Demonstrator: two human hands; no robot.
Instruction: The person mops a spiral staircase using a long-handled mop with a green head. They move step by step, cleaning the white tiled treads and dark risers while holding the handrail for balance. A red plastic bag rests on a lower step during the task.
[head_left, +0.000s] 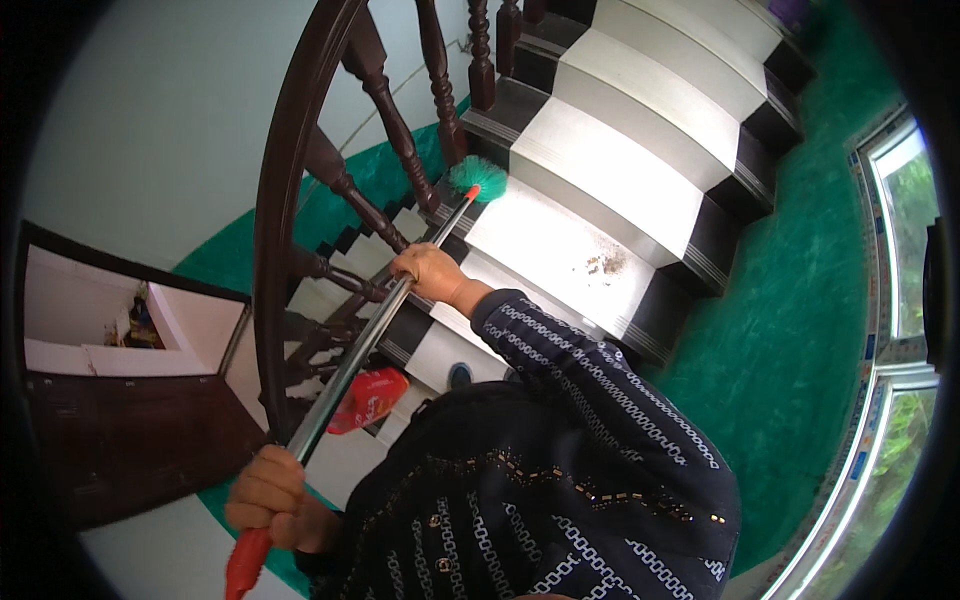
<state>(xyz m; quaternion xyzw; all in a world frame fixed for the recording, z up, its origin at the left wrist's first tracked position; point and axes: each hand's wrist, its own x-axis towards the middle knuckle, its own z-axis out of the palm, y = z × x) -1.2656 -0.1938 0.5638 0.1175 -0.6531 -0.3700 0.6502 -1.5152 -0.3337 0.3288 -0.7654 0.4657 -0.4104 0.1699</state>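
Note:
A long-handled brush with a metal pole (352, 360) runs diagonally from the lower left up to the stairs. My left hand (266, 491) is closed around its lower end, just above the red plastic handle (247, 562). Farther up the pole, my right hand (431, 271) grips it beside the wooden balusters. The round green bristle head (478, 178) is at the dark left edge of a step, near the foot of a baluster. On the white part of a tread, to the right of the bristles, lies a patch of brown dirt (606, 264).
A curved dark wooden handrail (271, 195) with turned balusters (401, 142) borders the black-and-white stairs (600, 150) on the left. A red plastic package (371, 399) is below the pole. One shoe (460, 375) shows on a lower step. Green wall and windows (904, 247) are at right.

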